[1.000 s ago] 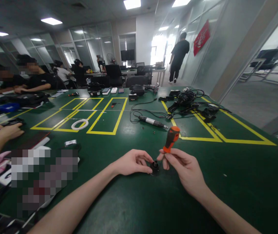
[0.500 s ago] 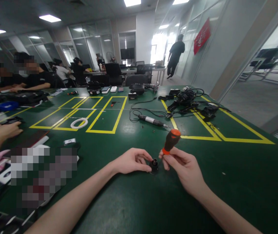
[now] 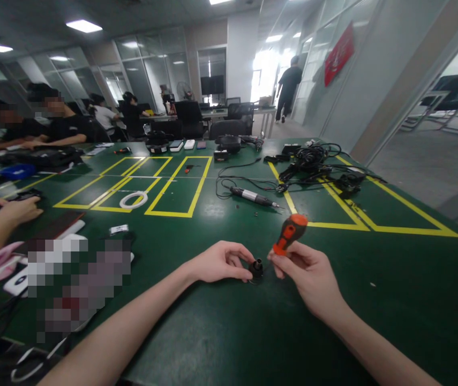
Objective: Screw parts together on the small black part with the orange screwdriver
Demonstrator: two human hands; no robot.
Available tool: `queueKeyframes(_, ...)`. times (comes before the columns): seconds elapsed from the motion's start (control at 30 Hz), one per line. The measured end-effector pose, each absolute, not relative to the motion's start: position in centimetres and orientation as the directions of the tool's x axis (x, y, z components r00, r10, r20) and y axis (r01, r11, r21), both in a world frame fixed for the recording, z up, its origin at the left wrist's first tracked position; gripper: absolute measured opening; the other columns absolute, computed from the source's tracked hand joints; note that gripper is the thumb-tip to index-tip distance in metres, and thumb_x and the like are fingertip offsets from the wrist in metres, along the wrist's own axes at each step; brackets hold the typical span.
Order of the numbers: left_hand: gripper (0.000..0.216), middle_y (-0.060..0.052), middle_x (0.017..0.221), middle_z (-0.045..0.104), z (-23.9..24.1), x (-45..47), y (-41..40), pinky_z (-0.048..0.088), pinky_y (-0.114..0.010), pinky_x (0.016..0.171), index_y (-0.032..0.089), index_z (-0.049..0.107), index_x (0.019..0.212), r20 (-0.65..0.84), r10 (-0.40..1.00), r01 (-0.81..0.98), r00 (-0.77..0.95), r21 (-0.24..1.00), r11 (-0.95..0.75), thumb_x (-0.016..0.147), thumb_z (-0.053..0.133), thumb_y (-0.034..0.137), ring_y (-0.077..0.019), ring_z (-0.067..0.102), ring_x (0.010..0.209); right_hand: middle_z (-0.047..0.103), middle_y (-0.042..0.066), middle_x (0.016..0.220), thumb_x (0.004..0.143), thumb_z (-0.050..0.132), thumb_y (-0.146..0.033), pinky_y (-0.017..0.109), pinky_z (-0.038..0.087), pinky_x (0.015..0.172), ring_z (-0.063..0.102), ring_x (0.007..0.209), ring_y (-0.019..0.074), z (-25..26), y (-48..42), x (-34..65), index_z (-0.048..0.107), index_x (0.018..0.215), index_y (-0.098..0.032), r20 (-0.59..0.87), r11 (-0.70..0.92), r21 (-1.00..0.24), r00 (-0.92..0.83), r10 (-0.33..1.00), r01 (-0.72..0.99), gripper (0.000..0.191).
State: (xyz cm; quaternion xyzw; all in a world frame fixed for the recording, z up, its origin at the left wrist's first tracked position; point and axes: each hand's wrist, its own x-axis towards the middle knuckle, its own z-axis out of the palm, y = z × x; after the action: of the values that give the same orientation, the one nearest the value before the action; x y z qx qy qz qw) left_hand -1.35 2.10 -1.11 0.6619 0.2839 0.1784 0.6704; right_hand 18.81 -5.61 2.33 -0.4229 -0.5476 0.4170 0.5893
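Observation:
My left hand (image 3: 223, 262) is closed with thumb and fingertips on a small black round part (image 3: 256, 272) that stands on the green table. A short metal tube rises from the top of this part; its exact kind I cannot make out. Just to the right, my right hand (image 3: 307, 271) grips a screwdriver (image 3: 291, 233) with an orange and black handle. The handle's end points up and to the right. Fingers hide its lower end, and the shaft cannot be made out.
Beyond my hands lies a grey and black electric screwdriver (image 3: 255, 197) with a cord. Tangled black cables (image 3: 313, 161) lie at the back right. A white ring (image 3: 133, 199) rests on yellow tape. At left are a co-worker's hands (image 3: 15, 212) and a power bank-like white case (image 3: 15, 281).
The view has shifted slightly. The screwdriver in my right hand has turned a little and leans more to the right. My left hand keeps its hold on the black part.

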Motion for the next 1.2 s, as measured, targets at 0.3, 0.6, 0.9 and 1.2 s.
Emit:
queueKeyframes(0.3, 0.051, -0.005, 0.091, 0.076, -1.14, -1.27, 2.03, 0.051, -0.021, 0.066, 0.013, 0.069, 0.106, -0.150, 0.609, 0.127, 0.779, 0.989, 0.080, 0.065, 0.092, 0.032, -0.0097, 0.069, 0.069, 0.074, 0.006, 0.073, 0.078, 0.084, -0.050, 0.027, 0.054, 0.051, 0.060, 0.050, 0.0136, 1.84, -5.78, 18.66, 0.068, 0.089, -0.019, 0.260, 0.263, -0.957, 0.038, 0.965, -0.119, 0.037)
queueKeyframes(0.6, 0.057, -0.007, 0.088, 0.076, -0.86, -1.03, 1.97, 0.054, -0.024, 0.064, 0.011, 0.073, 0.101, -0.220, 0.611, 0.118, 0.761, 0.972, 0.202, 0.055, 0.096, 0.036, -0.0133, 0.072, 0.067, 0.071, 0.006, 0.070, 0.079, 0.082, -0.051, 0.029, 0.053, 0.051, 0.057, 0.050, 0.0139, 2.05, -5.75, 18.82, 0.073, 0.078, -0.017, 0.239, 0.239, -0.969, 0.010, 0.971, -0.056, 0.035)
queueKeyframes(0.9, 0.050, -0.008, 0.084, 0.078, -1.09, -1.55, 2.40, 0.055, -0.025, 0.072, 0.011, 0.074, 0.115, -0.198, 0.564, 0.123, 0.802, 0.978, 0.168, 0.069, 0.088, 0.026, -0.0147, 0.073, 0.073, 0.070, 0.005, 0.070, 0.081, 0.080, -0.054, 0.027, 0.051, 0.050, 0.056, 0.051, 0.0135, 2.14, -5.90, 18.77, 0.067, 0.079, -0.019, 0.278, 0.277, -0.959, -0.018, 0.960, -0.056, 0.038)
queueKeyframes(1.2, 0.054, -0.013, 0.114, 0.076, -0.98, -1.29, 2.21, 0.051, -0.018, 0.063, 0.013, 0.071, 0.116, -0.158, 0.593, 0.115, 0.790, 0.987, 0.110, 0.066, 0.089, 0.023, -0.0091, 0.071, 0.067, 0.069, 0.004, 0.070, 0.084, 0.076, -0.056, 0.028, 0.050, 0.049, 0.057, 0.049, 0.0140, 1.62, -5.67, 18.64, 0.069, 0.084, -0.018, 0.282, 0.281, -0.952, 0.012, 0.959, -0.118, 0.038)
